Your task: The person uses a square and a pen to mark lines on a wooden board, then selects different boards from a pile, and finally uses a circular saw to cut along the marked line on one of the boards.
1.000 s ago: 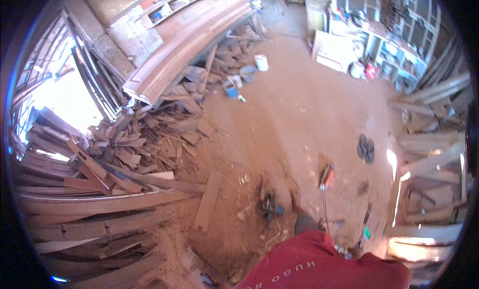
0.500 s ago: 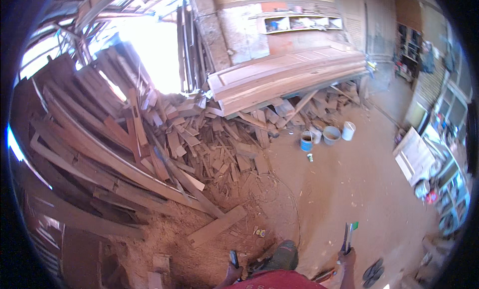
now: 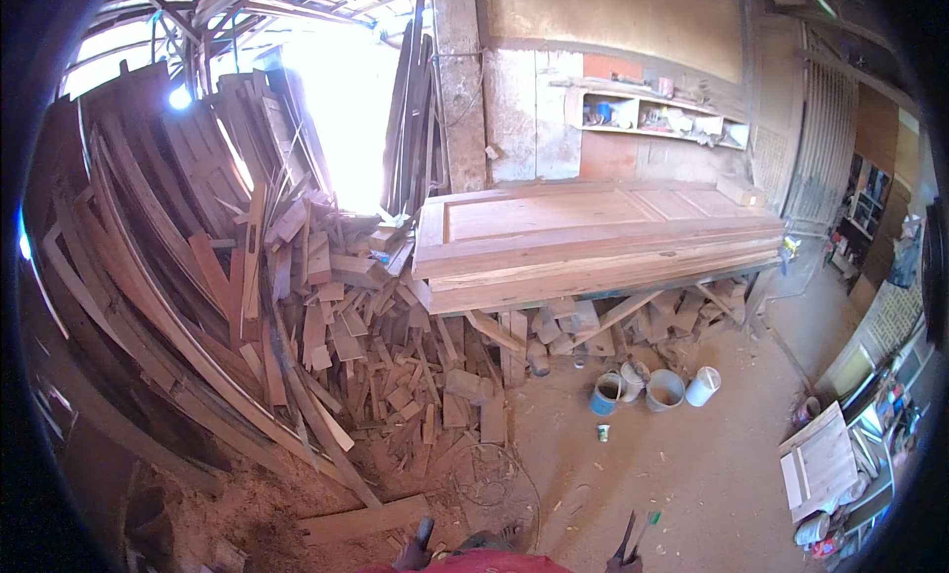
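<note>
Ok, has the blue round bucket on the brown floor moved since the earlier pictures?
No. The blue round bucket stays in front of the stacked brown wooden panels, just left of the round grey bucket; only the camera view shifted.

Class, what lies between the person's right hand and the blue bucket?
In the head view, beyond the slim prongs held in the right hand, brown floor and a small container lie before the blue bucket.

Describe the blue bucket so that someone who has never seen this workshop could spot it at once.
Find the long stack of wooden panels. On the floor in front of it, right of the scrap-wood heap, stands the blue bucket, leftmost of its cluster. Its blue side sets it apart from the grey bucket and white bucket to its right.
</note>
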Demonstrator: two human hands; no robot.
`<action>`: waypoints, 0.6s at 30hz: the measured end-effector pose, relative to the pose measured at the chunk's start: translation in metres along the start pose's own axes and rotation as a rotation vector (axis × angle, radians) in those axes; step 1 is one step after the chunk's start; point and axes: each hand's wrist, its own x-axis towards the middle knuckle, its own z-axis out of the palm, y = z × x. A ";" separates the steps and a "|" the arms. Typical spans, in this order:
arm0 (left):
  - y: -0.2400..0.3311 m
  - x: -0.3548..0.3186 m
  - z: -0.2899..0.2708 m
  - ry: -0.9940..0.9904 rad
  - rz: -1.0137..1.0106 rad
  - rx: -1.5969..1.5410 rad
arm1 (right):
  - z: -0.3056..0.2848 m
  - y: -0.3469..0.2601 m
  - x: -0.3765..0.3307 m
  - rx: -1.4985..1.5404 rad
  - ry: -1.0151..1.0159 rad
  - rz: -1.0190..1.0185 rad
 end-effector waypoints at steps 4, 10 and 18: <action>0.065 0.099 -0.010 0.148 0.363 -0.007 | 0.050 0.010 0.174 0.067 0.199 -0.226; 0.279 0.167 -0.023 0.004 0.234 -0.103 | 0.060 -0.187 0.337 -0.098 0.284 -0.601; 0.332 0.208 0.044 0.202 -0.187 -0.281 | 0.101 -0.556 0.507 -0.172 0.172 -1.000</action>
